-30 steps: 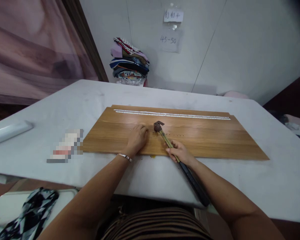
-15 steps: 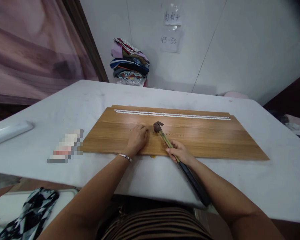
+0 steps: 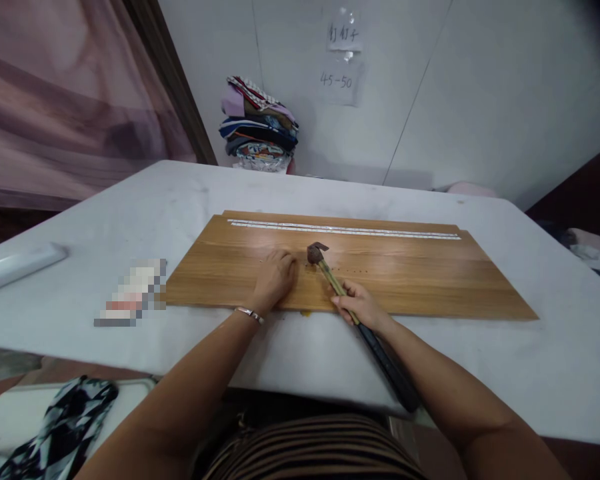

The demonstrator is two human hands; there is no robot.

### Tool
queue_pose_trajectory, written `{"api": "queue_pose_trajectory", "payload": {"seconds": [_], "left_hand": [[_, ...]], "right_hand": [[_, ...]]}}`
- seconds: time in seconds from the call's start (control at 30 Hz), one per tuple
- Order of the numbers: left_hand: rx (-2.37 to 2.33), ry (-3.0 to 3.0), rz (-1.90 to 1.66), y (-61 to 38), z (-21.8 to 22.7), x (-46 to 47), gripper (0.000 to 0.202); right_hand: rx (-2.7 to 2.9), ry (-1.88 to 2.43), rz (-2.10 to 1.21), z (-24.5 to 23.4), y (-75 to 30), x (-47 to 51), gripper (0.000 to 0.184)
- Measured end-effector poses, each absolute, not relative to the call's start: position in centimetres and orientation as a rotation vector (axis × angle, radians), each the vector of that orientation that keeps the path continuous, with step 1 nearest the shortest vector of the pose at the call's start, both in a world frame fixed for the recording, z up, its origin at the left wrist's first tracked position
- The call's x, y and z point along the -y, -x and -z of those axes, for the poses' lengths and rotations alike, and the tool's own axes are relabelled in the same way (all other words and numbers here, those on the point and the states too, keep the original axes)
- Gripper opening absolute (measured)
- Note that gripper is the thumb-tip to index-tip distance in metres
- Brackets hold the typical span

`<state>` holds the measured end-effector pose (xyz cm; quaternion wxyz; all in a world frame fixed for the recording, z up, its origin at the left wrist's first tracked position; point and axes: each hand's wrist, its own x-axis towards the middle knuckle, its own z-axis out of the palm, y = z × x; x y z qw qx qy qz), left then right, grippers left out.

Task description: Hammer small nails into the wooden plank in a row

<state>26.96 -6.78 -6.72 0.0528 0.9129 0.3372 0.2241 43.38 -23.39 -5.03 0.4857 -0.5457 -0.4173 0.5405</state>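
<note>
At frame centre, the right hand [image 3: 361, 305] has its grip closed round a hammer [image 3: 329, 273] mid-handle. The left hand [image 3: 276, 272] rests curled on the board [image 3: 420, 283], its grip unclear. The hammer looks head-heavy and stiff, best held lower.

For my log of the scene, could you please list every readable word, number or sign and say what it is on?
"45-50": handwritten on the lower sheet on the wall.
Upper note: handwritten characters, too blurred to read.
Pixelated patch on the table: unreadable.
Hammer, board: no lettering visible.
</note>
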Motion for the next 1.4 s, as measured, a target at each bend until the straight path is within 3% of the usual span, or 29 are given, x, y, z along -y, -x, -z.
{"api": "queue_pose_trajectory", "payload": {"seconds": [1.4], "left_hand": [[-1.033,-2.786,-0.671,-26.97,6.89,6.7,0.022]], "right_hand": [[1.029,1.339,-1.316,4.72,-43.26,23.44,0.026]]}}
